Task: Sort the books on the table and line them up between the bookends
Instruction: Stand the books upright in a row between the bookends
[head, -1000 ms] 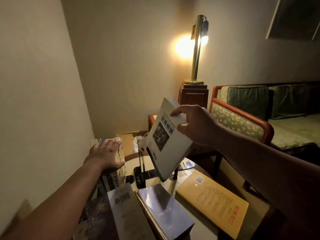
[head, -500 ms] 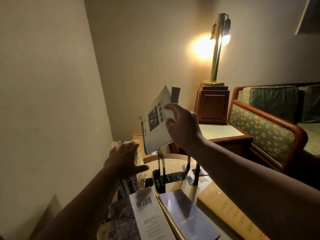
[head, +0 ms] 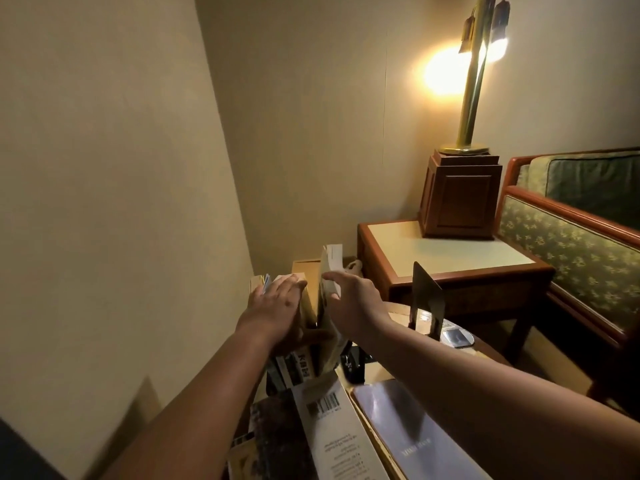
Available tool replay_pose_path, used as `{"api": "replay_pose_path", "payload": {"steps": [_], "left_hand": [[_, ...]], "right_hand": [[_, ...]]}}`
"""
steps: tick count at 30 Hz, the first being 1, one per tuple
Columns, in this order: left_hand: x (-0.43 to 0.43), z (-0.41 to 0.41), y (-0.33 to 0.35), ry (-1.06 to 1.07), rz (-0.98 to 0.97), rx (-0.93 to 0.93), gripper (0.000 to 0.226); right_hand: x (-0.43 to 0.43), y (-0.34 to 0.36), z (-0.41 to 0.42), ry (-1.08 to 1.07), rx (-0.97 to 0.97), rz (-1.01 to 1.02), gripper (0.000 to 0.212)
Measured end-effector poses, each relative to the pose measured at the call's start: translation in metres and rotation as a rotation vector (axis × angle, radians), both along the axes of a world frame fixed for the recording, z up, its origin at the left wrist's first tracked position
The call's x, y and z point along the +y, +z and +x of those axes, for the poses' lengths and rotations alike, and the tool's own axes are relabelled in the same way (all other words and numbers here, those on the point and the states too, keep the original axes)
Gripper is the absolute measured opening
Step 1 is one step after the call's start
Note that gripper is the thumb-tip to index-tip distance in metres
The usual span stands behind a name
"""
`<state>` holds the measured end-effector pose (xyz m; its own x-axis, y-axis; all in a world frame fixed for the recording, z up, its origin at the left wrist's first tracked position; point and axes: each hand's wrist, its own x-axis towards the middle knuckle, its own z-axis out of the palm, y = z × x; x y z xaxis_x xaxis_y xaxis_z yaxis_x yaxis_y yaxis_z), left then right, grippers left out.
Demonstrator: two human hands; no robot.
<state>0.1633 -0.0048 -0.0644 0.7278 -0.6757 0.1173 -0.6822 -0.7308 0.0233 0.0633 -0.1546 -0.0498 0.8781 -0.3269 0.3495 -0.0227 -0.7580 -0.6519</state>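
A row of upright books stands at the table's left side. My left hand lies flat on top of that row, fingers straight. My right hand grips a white paperback, which stands upright at the right end of the row. A black bookend stands apart to the right. Another black bookend base shows just below the paperback. Lying flat near me are a white book with a barcode, a purple book and a dark book.
A round table carries everything. Behind it stands a wooden side table with a lit brass lamp. A green patterned sofa fills the right. The wall runs close along the left.
My right hand has brought the white paperback down from the air to the end of the upright row. My left hand stayed on the row. The camera has tilted left and down.
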Motion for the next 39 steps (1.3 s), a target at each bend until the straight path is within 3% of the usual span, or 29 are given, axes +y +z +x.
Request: {"api": "replay_pose_path", "payload": {"steps": [8, 11, 15, 21, 25, 33, 39], "left_hand": [[-0.004, -0.003, 0.002, -0.022, 0.044, -0.008, 0.077], [-0.004, 0.002, -0.003, -0.024, 0.020, -0.022, 0.085], [0.001, 0.005, -0.002, -0.004, -0.008, 0.007, 0.098], [0.006, 0.005, -0.004, 0.004, -0.083, 0.033, 0.098], [0.009, 0.008, -0.002, -0.014, -0.108, 0.039, 0.104], [0.012, 0.009, -0.002, -0.044, -0.172, 0.036, 0.105], [0.020, 0.005, -0.003, -0.100, -0.216, 0.064, 0.112]], "right_hand": [[0.003, 0.008, 0.030, -0.099, 0.158, 0.137, 0.039], [0.009, 0.011, 0.037, -0.105, 0.211, 0.205, 0.032], [0.018, 0.009, 0.037, -0.005, 0.229, 0.354, 0.050], [0.026, -0.023, 0.025, 0.164, 0.202, 0.735, 0.050], [0.028, -0.052, 0.012, 0.307, 0.304, 0.885, 0.046], [0.017, -0.056, 0.008, 0.397, 0.428, 0.811, 0.043], [0.009, -0.060, 0.002, 0.391, 0.496, 0.869, 0.054]]}}
